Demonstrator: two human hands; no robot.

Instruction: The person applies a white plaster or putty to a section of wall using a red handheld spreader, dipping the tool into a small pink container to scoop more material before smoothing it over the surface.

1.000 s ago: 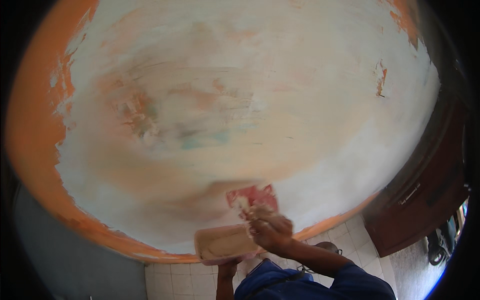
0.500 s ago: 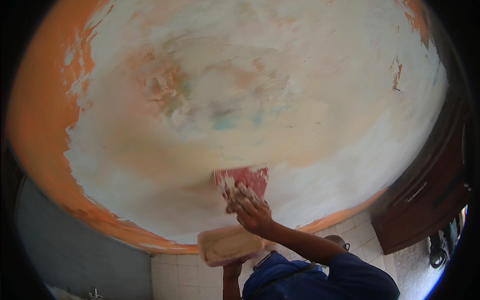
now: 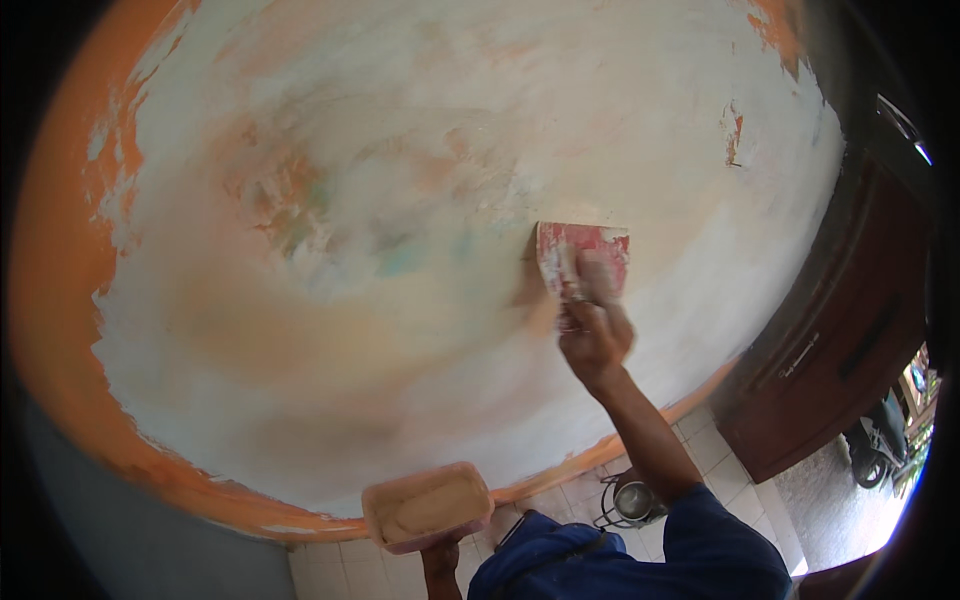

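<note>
My right hand [image 3: 597, 335] is closed on a red putty knife [image 3: 612, 245], its wide blade smeared with pale filler. The blade's edge is at the wall [image 3: 480, 350], right of centre; whether it presses on the surface I cannot tell. Slight blur covers the fingers. Low down, my left hand [image 3: 440, 556] grips a pinkish plastic tub [image 3: 378, 520] from below, most of its fingers hidden under it. Smooth beige putty [image 3: 432, 508] lies in the tub. Across the wall spreads a large whitish coat with beige, orange and bluish patches.
Orange paint [image 3: 55, 260] borders the coat on the left and along the bottom. A grey surface [image 3: 190, 545] stands lower left. Behind my right arm, a metal pot [image 3: 632, 500] rests in a dark stand on white floor tiles [image 3: 745, 500]. A brown door [image 3: 830, 370] and a motorcycle [image 3: 880, 440] are at the right.
My right hand has moved the putty knife up and to the right across the wall. The view has shifted, the tub now sits a little lower left, and the pot shows more fully.
</note>
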